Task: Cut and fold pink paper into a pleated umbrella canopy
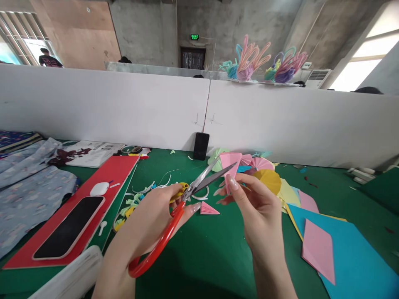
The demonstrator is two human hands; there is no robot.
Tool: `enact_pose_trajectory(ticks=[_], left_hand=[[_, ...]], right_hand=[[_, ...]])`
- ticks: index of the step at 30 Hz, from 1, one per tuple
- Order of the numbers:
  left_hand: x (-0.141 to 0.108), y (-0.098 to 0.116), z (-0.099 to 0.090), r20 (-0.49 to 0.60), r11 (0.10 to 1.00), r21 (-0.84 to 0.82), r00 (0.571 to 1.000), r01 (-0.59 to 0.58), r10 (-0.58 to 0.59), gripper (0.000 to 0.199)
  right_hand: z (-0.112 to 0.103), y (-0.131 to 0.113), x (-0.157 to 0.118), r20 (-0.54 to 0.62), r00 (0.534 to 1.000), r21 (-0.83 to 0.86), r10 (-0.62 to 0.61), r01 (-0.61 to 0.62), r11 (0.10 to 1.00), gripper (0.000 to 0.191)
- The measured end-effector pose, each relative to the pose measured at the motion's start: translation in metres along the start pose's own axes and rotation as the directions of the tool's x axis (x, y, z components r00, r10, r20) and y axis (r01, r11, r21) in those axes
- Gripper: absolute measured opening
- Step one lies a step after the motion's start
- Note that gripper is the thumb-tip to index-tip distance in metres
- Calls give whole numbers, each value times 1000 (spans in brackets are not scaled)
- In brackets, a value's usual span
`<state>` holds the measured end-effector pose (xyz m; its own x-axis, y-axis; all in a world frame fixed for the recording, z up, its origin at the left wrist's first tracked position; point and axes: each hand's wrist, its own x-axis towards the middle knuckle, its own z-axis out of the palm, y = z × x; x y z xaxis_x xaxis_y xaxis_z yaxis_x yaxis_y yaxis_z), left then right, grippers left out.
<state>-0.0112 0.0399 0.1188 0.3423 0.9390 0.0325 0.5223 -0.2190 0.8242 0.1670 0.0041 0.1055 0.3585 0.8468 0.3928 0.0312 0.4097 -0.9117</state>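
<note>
Both forearms were bare, no sleeves; the left hand [149,226] and right hand [255,211] had long, glossy pale-pink nails.

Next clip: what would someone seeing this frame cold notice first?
At centre, the left hand works red-handled scissors, blades open against a folded pink paper pinched in the right hand. Bright paper sheets fan out on the green table at right, and pastel pipe-cleaner figures sit atop the white partition.
</note>
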Motion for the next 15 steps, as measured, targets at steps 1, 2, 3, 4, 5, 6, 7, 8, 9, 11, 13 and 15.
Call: enact_pose_trajectory(ticks=[1, 2, 3, 4, 5, 6, 7, 8, 9, 11, 13, 15], left_hand=[[0, 0, 0, 38, 1000, 19, 999, 4, -5, 12], [1, 1, 1, 87, 999, 44, 996, 10, -14, 13], [1, 1, 3, 131, 998, 65, 991, 18, -26, 13], [2, 2, 4, 152, 997, 72, 988, 26, -36, 13], [3, 2, 6, 163, 997, 70, 986, 32, -43, 13], [4, 3, 7, 168, 998, 59, 985, 36, -45, 13], [5, 3, 9, 166, 998, 41, 985, 38, -44, 13], [5, 4, 10, 166, 999, 23, 985, 39, -43, 14], [6, 4, 11, 172, 999, 9, 984, 41, -42, 14], [6, 4, 12, 192, 999, -3, 980, 45, -44, 14], [5, 4, 11, 200, 999, -4, 979, 42, -40, 14], [5, 4, 11, 197, 999, -18, 980, 45, -40, 13]], right_hand=[[1, 0, 0, 4, 1000, 14, 6, -6, 1000, 5], [2, 0, 0, 8, 1000, 28, 11, -12, 1000, 4], [2, 0, 0, 14, 1000, 39, 16, -17, 999, 4], [3, 1, 0, 19, 1000, 45, 20, -21, 999, 5], [4, 1, 0, 25, 999, 46, 23, -24, 999, 5], [4, 1, 0, 31, 999, 46, 24, -25, 999, 5], [4, 1, 0, 35, 999, 44, 22, -24, 999, 4], [4, 1, 0, 40, 999, 40, 21, -22, 999, 4], [4, 1, 0, 46, 999, 32, 21, -23, 999, 4], [4, 1, 0, 52, 998, 8, 28, -29, 1000, 5], [4, 1, 0, 46, 999, -19, 29, -28, 999, 7], [4, 0, 0, 36, 999, -36, 13, -12, 999, 6]])
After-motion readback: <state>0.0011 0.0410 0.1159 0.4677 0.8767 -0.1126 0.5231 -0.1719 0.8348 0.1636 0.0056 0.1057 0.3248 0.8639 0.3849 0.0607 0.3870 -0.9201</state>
